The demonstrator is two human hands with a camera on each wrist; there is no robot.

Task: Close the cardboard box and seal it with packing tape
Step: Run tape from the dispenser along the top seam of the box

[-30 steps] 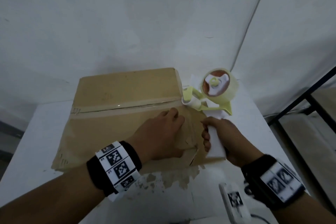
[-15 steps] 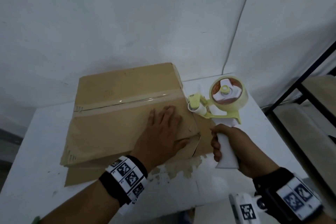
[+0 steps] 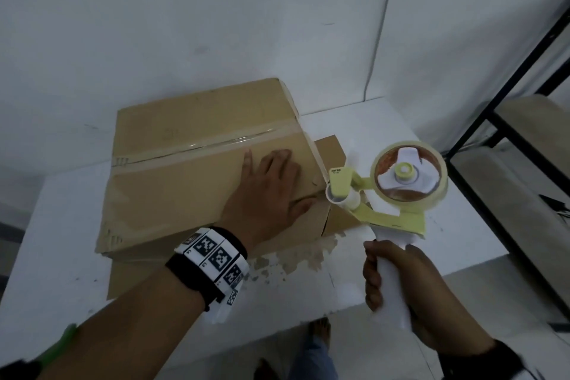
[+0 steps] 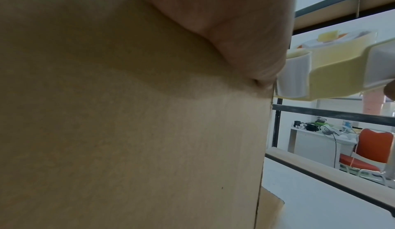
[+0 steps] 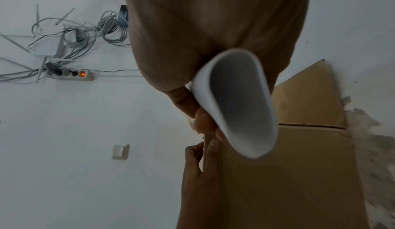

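The closed cardboard box (image 3: 185,188) lies on the white table (image 3: 385,120) with a strip of clear tape (image 3: 216,145) along its top seam. My left hand (image 3: 271,188) lies flat on the box top near its right end, fingers straight and pressing down; the left wrist view shows the palm on the cardboard (image 4: 128,114). My right hand (image 3: 388,284) grips the white handle (image 5: 237,104) of the yellow tape dispenser (image 3: 407,179). The dispenser is held just off the box's right edge, its roller (image 3: 342,199) beside my left thumb. A loose flap (image 3: 330,151) sticks out on the right.
A black metal shelf frame (image 3: 505,120) stands close on the right. The table's front edge (image 3: 277,327) runs just below my wrists, with a peeled patch (image 3: 302,259) in front of the box. The wall (image 3: 216,25) is right behind the box. A power strip (image 5: 70,74) and cables hang there.
My right hand has drawn the dispenser away from the box's right end, to the right and toward me. My left hand has gone from curled at the tape end to flat on the box top.
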